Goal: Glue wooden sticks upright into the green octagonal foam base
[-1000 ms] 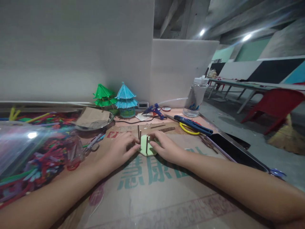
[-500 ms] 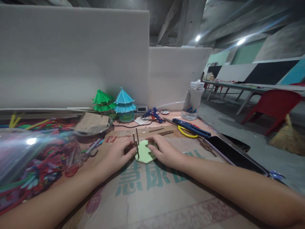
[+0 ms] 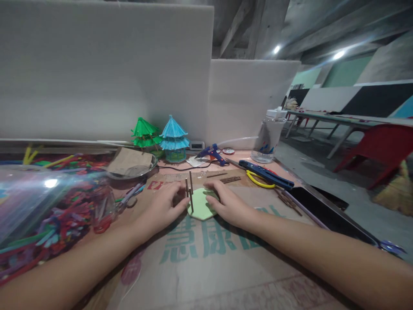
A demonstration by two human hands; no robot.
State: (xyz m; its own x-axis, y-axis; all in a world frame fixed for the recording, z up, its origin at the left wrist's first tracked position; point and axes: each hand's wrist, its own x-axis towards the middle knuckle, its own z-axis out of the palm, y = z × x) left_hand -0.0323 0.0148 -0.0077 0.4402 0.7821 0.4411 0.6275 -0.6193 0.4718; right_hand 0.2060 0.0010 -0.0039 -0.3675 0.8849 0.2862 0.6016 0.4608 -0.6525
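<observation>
A light green flat hexagon base [image 3: 201, 208] lies on the cardboard sheet [image 3: 206, 262]. Three thin brown sticks [image 3: 190, 193] stand upright along its left edge. My left hand [image 3: 163, 206] rests on the cardboard to the left, its fingertips pinched at the sticks and the base's edge. My right hand [image 3: 227, 203] lies flat on the right part of the base, fingers stretched toward the far edge.
Green and blue paper pagodas [image 3: 161, 135] stand by the white partition. A blue glue gun [image 3: 211, 153], pliers with yellow handles [image 3: 264, 174], loose sticks [image 3: 227, 178], a clear bottle [image 3: 269, 135], a tablet [image 3: 325, 211] and a bag of coloured pipe cleaners [image 3: 45, 206] surround the work spot.
The green base has been turned between my hands, so the sticks have shifted from its middle and far side to its left edge. The head camera has shifted slightly.
</observation>
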